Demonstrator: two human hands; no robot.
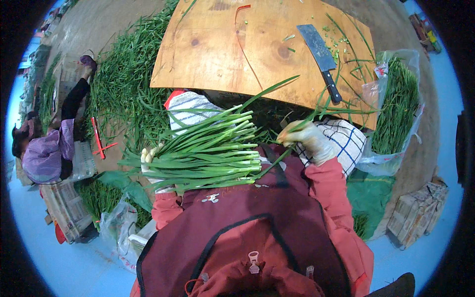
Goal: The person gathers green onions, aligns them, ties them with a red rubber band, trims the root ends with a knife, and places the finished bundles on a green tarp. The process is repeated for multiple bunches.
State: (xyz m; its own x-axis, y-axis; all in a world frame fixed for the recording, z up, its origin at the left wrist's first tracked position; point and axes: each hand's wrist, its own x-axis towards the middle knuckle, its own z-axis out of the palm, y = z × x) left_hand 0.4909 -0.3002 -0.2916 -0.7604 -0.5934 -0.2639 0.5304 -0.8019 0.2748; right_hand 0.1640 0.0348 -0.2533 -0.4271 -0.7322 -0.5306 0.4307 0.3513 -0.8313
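My left hand (150,154), in a pale glove, grips a thick bundle of garlic chives (207,148) by its leafy part. The pale cut ends point right, across my lap and dark red apron (237,219). To the right of those ends, my right hand (308,141), also gloved and blurred by motion, is closed on a few loose chive leaves (315,113). One leaf trails from it up toward the board. Beyond my hands, a cleaver (318,50) with a black handle lies on the wooden board (207,48).
A large heap of loose greens (126,70) covers the floor at left. An open plastic bag of chives (397,107) stands at right. Red straps (97,139) lie on the floor. Another person (46,154) sits at far left. Wrapped crates (417,211) stand lower right.
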